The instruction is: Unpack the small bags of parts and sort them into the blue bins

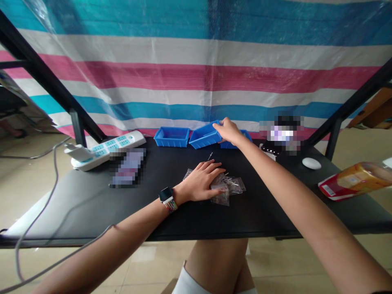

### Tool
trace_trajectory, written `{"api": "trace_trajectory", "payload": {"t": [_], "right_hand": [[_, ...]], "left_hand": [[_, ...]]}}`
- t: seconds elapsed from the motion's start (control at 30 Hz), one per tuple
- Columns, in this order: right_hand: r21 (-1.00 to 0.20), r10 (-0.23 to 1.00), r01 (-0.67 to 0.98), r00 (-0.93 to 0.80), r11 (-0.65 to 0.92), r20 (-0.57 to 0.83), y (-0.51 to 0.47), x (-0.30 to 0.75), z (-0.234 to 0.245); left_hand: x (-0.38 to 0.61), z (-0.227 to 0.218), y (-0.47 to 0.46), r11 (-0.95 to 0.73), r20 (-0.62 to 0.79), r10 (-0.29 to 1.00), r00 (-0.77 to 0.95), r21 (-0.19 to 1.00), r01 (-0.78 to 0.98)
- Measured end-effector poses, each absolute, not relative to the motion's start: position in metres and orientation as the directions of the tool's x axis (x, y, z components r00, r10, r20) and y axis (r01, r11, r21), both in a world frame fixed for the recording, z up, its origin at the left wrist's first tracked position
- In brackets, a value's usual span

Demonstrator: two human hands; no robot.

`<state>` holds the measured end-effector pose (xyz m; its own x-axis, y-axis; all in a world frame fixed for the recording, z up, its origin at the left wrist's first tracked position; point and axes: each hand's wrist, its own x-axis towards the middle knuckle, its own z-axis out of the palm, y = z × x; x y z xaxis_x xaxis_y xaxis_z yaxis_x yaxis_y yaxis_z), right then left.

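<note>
My left hand (203,179) lies flat, fingers stretched out, on a small heap of clear plastic bags (228,188) with thin metal pins in them, in the middle of the black table (92,212). A smartwatch is on that wrist. My right hand (227,130) reaches to the back of the table and grips the rim of a tilted blue plastic bin (203,138). Another blue bin (171,136) stands to its left, and a third one (245,136) shows partly behind my right hand. One loose pin (210,156) lies between the bins and the bags.
A white power strip (105,149) with a cable lies at the back left. A white round object (311,163) and an orange-and-red packet (355,180) lie at the right. A striped tarp hangs behind the table, and black frame struts slant at both sides.
</note>
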<state>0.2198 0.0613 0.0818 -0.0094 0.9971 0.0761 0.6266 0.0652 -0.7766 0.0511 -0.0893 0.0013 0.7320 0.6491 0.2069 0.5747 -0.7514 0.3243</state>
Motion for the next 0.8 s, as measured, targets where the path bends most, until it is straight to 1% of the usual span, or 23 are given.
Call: {"api": "trace_trajectory", "payload": {"t": [0.1,0.17,0.23,0.3,0.43,0.57,0.67,0.8], "right_hand": [[-0.648,0.997,0.758,-0.042,0.077,0.069,0.059,0.210,0.088],[-0.529,0.994,0.842,-0.082,0.105,0.067,0.058,0.204,0.092],[-0.417,0.992,0.901,-0.097,0.121,0.079,0.058,0.198,0.095],[-0.339,0.992,0.934,-0.086,0.113,0.094,0.057,0.193,0.095],[-0.224,0.994,0.971,-0.057,0.078,0.096,0.056,0.187,0.091],[-0.126,0.992,0.986,-0.097,0.107,0.085,0.051,0.188,0.081],[-0.088,0.988,0.989,-0.107,0.117,0.115,0.048,0.189,0.073],[-0.065,0.979,0.991,-0.105,0.118,0.176,0.048,0.188,0.067]], "left_hand": [[0.051,0.000,-0.089,-0.752,0.218,0.650,0.728,0.326,0.574],[0.051,-0.001,-0.089,-0.754,0.226,0.648,0.727,0.323,0.572],[0.051,-0.002,-0.089,-0.758,0.238,0.644,0.727,0.322,0.567],[0.051,-0.003,-0.089,-0.762,0.252,0.641,0.725,0.318,0.564],[0.051,-0.004,-0.089,-0.733,0.271,0.679,0.683,0.306,0.607],[0.052,-0.004,-0.089,-0.695,0.233,0.717,0.657,0.325,0.642],[0.052,-0.004,-0.089,-0.697,0.218,0.712,0.668,0.331,0.636],[0.051,-0.002,-0.089,-0.714,0.241,0.696,0.676,0.324,0.620]]}}
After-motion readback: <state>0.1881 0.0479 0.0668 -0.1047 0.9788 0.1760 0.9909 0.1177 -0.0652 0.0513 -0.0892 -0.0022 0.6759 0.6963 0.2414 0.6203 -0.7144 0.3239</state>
